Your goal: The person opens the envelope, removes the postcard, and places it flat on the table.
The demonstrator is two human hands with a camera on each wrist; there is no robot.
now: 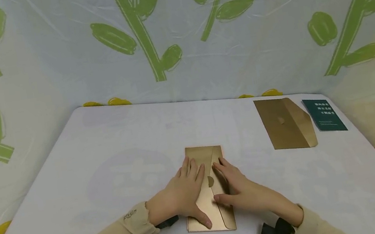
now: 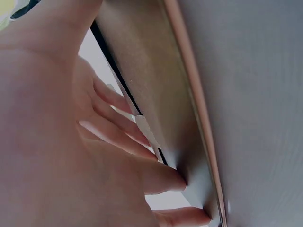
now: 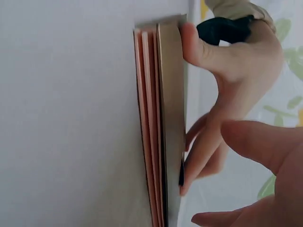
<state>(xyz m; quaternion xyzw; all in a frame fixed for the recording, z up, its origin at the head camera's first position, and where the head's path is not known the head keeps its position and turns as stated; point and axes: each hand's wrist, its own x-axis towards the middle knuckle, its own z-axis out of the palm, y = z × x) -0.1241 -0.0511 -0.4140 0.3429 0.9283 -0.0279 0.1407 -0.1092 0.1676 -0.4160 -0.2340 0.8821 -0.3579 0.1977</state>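
Observation:
A gold envelope (image 1: 213, 212) lies lengthwise near the front of the table, its long flap (image 1: 227, 218) along the right side and folded over. A small half-round tab (image 1: 211, 181) shows at the flap's edge. My left hand (image 1: 188, 193) rests on the envelope's left part, fingers spread and straight, thumb near the bottom edge. Over the flap side is my right hand (image 1: 244, 191), with thumb and fingers apart. In the right wrist view, the right thumb (image 3: 255, 142) stands off from the envelope, whose side (image 3: 151, 118) shows several pinkish layered edges.
A second gold envelope (image 1: 276, 128) with its flap opened out lies at the back right. Beside it, near the table's right edge, is a dark green card (image 1: 325, 114) with white writing. A leaf-patterned cloth (image 1: 72, 49) hangs behind the white table (image 1: 131, 133).

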